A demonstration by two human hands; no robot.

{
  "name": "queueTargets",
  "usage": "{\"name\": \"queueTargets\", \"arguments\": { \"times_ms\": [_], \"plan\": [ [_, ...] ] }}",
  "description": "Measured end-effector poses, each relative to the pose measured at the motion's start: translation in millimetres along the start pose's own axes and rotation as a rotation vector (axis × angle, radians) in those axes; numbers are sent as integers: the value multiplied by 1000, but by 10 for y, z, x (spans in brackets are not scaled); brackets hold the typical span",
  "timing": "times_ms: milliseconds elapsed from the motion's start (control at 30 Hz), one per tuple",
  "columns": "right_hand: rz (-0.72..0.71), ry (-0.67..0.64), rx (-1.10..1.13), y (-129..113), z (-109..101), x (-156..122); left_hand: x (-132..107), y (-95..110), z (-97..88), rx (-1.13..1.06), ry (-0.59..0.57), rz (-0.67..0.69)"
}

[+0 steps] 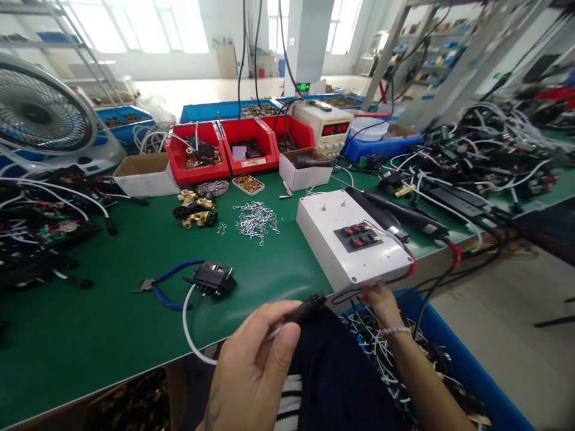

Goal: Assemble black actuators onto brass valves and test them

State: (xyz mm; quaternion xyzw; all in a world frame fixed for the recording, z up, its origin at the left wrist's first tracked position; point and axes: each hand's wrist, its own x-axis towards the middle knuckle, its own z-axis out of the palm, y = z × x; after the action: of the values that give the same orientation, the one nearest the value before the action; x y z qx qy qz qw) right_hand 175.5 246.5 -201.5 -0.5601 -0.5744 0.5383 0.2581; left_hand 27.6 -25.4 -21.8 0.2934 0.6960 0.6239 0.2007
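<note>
My left hand (256, 365) is closed round a black cylindrical connector (309, 306) on the end of a white tube (191, 335). The tube curves left to a small black module (212, 279) with red wires and metal pins, lying on the green bench. Beside that module are blue-handled cutters (164, 284), jaws pointing left. At the front edge of the white control box (345, 233), my right hand (381, 299) has its fingers curled in; what they hold, if anything, is hidden. A blue bin (471, 371) of tubed parts sits below that arm.
Metal clips (257, 221) lie piled mid-bench, near brass fittings (195, 209). Behind stand red bins (197, 152) and a power supply (330, 129). Two black electric screwdrivers (404, 212) lie right of the control box. Wired assemblies (485, 149) heap at right; a fan (45, 120) stands left.
</note>
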Motion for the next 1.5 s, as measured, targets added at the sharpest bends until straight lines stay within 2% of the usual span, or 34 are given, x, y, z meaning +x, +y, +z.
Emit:
{"name": "queueTargets", "arguments": {
  "times_ms": [100, 233, 333, 467, 600, 700, 833, 1033, 1200, 1333, 1433, 1500],
  "plan": [
    [8, -201, -62, 29, 55, -69, -2, -15, -4, -50, -32, -18],
    [-39, -472, -140, 87, 260, -298, -5, -11, 1, 5, -15, 22],
    [-112, -589, -196, 110, 404, -454, 8, -6, -6, 73, -42, 62],
    [-272, -581, -240, -52, 365, -621, 24, -13, -26, 127, -50, 128],
    [-419, -586, -187, -520, 79, -971, 16, -35, -30, 119, -48, 187],
    [-451, -640, 30, -952, -95, -1287, 11, -56, -28, 144, -63, 200],
    [-509, -633, 352, -1335, -82, -1477, 14, -78, -42, 203, -102, 206],
    [-496, -684, 380, -1434, 99, -1471, 3, -90, -74, 237, -137, 218],
    [-482, -700, 296, -1483, 80, -1471, 15, -88, -93, 252, -160, 230],
    [-533, -727, 241, -1499, 54, -1467, 21, -71, -82, 271, -169, 250],
    [-554, -739, 258, -1472, 63, -1477, 19, -52, -34, 286, -133, 323],
    [-524, -726, 254, -1432, 71, -1469, 39, -46, -18, 305, -166, 367]
  ]
}}
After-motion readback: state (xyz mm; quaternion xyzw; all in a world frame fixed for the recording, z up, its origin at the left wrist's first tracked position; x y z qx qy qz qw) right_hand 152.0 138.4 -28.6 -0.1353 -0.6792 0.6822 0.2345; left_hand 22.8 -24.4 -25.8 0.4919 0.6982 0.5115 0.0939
